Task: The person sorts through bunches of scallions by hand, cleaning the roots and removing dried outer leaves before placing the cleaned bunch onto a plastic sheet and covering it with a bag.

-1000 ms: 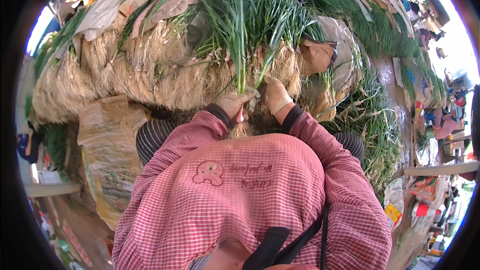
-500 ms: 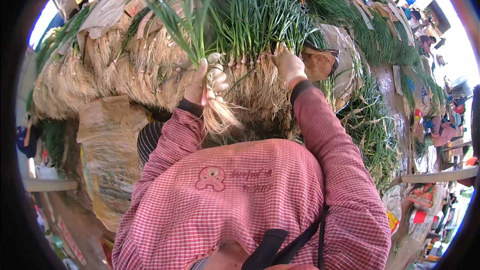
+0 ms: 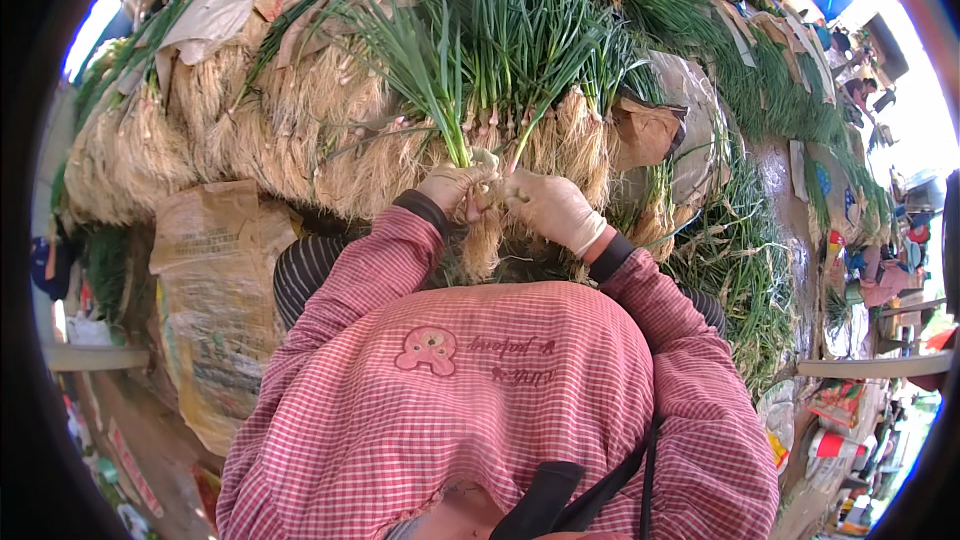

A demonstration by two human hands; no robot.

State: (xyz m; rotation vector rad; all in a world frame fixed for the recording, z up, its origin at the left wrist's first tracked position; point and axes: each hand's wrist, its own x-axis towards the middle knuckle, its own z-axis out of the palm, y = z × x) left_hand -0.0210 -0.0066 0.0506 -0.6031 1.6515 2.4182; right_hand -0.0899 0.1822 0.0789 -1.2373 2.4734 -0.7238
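Note:
My left hand, in a pale glove, is closed round a small bunch of spring onions. Their green leaves lean up and to the left, and their pale roots hang below the hand. Right beside it, my gloved right hand pinches the lower end of a single spring onion whose leaf slants up to the right. The fingertips of both hands nearly meet, and the bulbs between them are partly hidden. Behind them stands a dense row of spring onions with pinkish bulbs and long roots.
A long heap of rooted bundles stretches to the left, partly covered by sheets. A woven sack hangs at the left. Loose green plants lie at the right, near brown paper. Other people are at the far edges.
My left hand has moved right with its bunch. My right hand has come from the row down toward the left hand, bringing a single spring onion.

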